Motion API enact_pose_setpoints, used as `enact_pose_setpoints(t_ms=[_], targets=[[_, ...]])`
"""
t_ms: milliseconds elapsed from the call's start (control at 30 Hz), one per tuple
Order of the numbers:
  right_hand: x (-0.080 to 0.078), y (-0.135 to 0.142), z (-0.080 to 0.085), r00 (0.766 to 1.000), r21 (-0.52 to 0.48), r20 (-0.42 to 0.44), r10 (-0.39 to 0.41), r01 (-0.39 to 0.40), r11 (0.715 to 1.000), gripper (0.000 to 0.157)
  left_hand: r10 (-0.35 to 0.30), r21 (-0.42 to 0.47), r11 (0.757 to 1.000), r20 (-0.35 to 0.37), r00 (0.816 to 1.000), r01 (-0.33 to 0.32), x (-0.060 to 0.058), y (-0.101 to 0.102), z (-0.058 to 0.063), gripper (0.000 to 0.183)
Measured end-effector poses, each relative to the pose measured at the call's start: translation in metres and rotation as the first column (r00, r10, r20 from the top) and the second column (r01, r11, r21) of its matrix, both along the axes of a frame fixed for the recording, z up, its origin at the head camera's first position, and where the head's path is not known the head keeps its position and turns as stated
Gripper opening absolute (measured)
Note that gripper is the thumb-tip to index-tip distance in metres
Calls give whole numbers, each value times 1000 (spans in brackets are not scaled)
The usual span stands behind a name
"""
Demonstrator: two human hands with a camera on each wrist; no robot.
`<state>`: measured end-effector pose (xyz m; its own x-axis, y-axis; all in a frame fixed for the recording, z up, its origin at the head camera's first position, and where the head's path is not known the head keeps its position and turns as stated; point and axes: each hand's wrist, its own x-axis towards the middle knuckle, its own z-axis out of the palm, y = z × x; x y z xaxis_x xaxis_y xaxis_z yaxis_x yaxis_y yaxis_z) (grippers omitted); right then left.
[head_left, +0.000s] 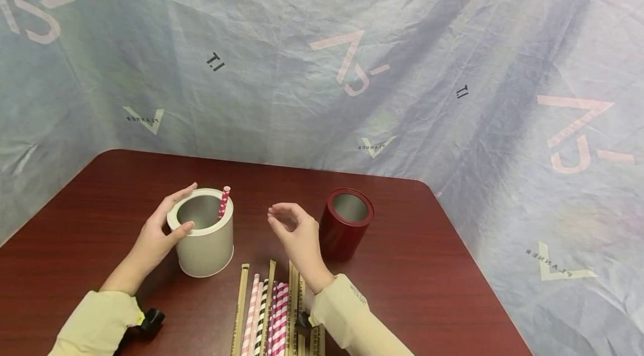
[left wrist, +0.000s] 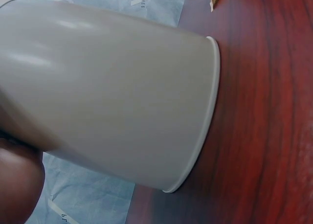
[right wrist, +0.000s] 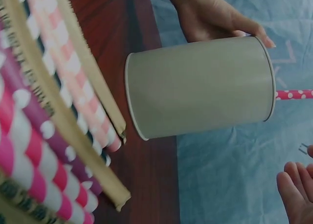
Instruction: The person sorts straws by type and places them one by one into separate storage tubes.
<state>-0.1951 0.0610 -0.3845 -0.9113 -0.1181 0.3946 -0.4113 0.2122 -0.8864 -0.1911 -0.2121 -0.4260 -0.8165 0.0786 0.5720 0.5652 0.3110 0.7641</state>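
1. Your left hand (head_left: 155, 234) grips the pale can (head_left: 207, 255), lower left of the frame; brace it evenly.
2. Your right hand (head_left: 301, 238), loosely curved, holds nothing; avoid knocking the dotted straw (head_left: 223, 203) inside the can.

Cloth (head_left: 261, 110) bearing 2 "T.I" marks (head_left: 214, 62) hangs behind the table (head_left: 427, 283).

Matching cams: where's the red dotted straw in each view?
Head: lower left of centre, red dotted straw poking up from the pale can, at its right rim.
Left wrist: not in it.
Right wrist: right edge, straw jutting past the rim.
Shared landmark: pale can.
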Motion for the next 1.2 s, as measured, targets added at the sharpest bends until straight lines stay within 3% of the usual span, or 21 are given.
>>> enact_pose_setpoints(t_ms=[300,633,867,1200], targets=[[6,17,-8,998,133,59,-5,-3,991,19,1,6,1000,0,1000,-1,1,-1,0,66],[17,30,-16,995,345,103,0,-36,938,13,8,6,1000,6,1000,-8,3,1,5,65],[22,35,-21,976,376,216,28,-109,920,9,7,-3,1000,11,1000,-7,2,1,5,66],[29,42,-26,959,416,275,69,-184,891,9,3,0,1000,7,1000,-3,1,2,2,65]])
